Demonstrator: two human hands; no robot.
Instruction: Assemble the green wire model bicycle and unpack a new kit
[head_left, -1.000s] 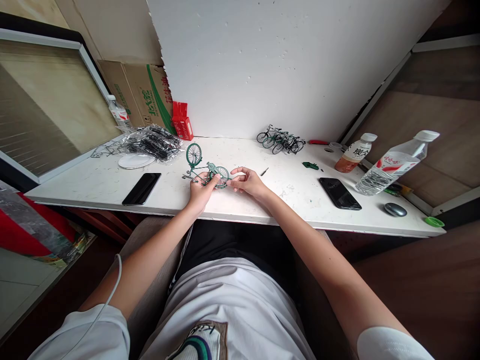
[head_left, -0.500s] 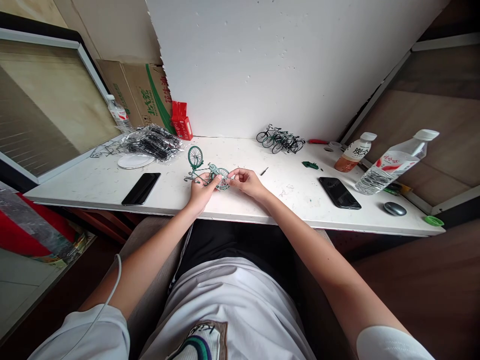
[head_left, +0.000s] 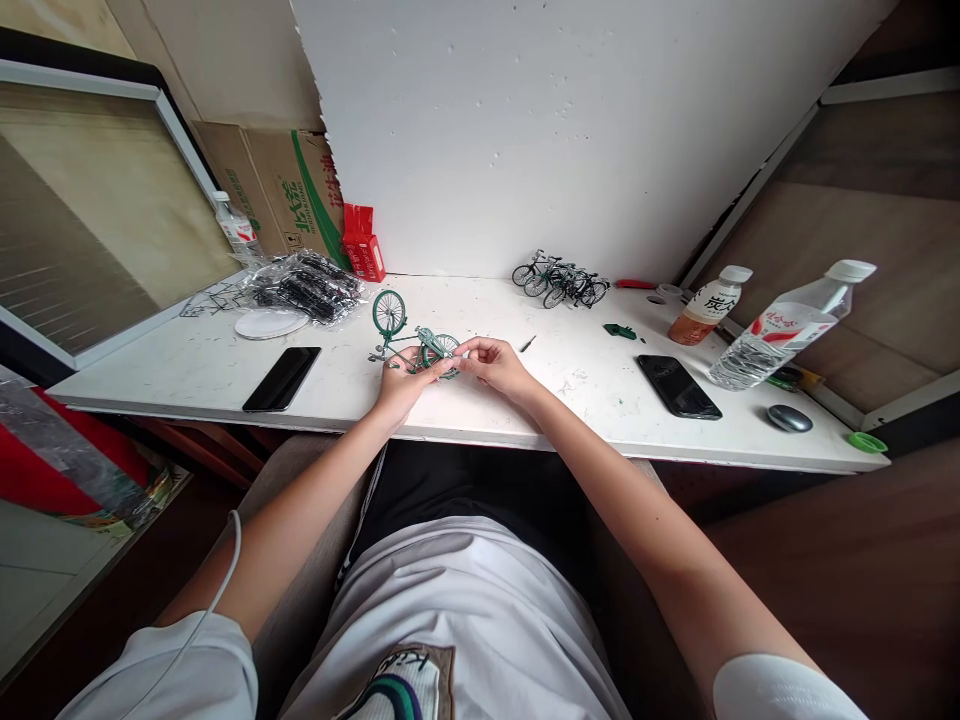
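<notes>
A small green model bicycle (head_left: 390, 313) is held just above the front of the white table (head_left: 495, 400), one spoked wheel sticking up at its left end. My left hand (head_left: 407, 380) is closed on it from below, thumb stretched along the lower side toward the other wheel. At that right-hand wheel, my right hand (head_left: 491, 362) pinches with thumb and forefinger; whether a small part sits between the fingertips is too small to make out. Both thumbs almost meet there. A thin dark tool or stick (head_left: 528, 343) lies on the table right of my hands.
Several finished model bicycles (head_left: 562, 280) stand at the back. Green plastic parts (head_left: 620, 331), a phone (head_left: 679, 386), bottles (head_left: 787, 330) and a mouse (head_left: 789, 418) are on the right. Another phone (head_left: 282, 379), a white disc (head_left: 271, 324) and bagged black parts (head_left: 307, 285) lie left.
My left thumb has shifted right and down along the wheel, close to my right fingertips. The bicycle has moved very slightly; my right hand stays nearly in place.
</notes>
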